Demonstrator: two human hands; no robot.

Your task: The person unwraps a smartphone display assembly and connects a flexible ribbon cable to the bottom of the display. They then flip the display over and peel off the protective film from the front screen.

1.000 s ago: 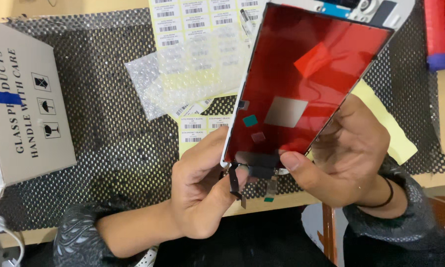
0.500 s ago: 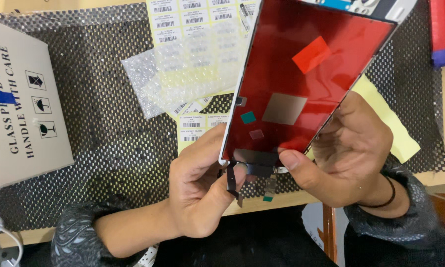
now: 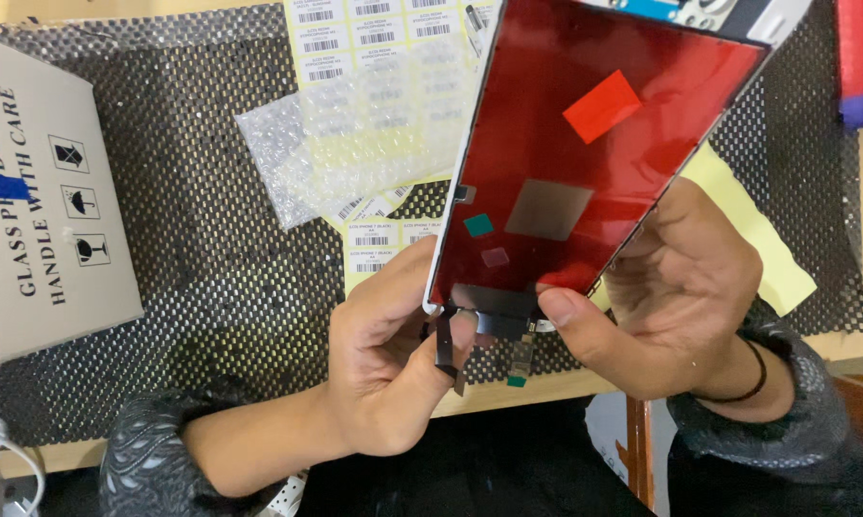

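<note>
— What was the person holding?

— A phone screen panel (image 3: 585, 163), back side up, covered in a glossy red film with a brighter red tab, a grey patch and a small teal square on it. It was tilted, its top end running off the upper edge of the view, and lifted above the bench (image 3: 546, 388).

— How were the hands set?

— The right hand (image 3: 676, 297) cupped the panel from beneath and from the right, its thumb pressed on the lower edge, so it was closed around the panel. The left hand (image 3: 393, 364) sat at the lower left corner, its thumb and fingers pinching the dark flex cables (image 3: 451, 349) that hung from the panel's bottom end.

— And underneath?

— A black mesh mat (image 3: 192, 249) lay on the bench. On it, near the panel's left edge, lay a clear bubble-wrap bag (image 3: 326, 163) over a yellow sheet of barcode labels (image 3: 374, 235). A grey cardboard box (image 3: 44, 191) with handling symbols stood well apart at the left. Another yellow sheet (image 3: 757, 239) showed behind the right hand.

— Sleeves?

— Dark patterned ones, with a black band (image 3: 752, 369) on the right wrist.
</note>
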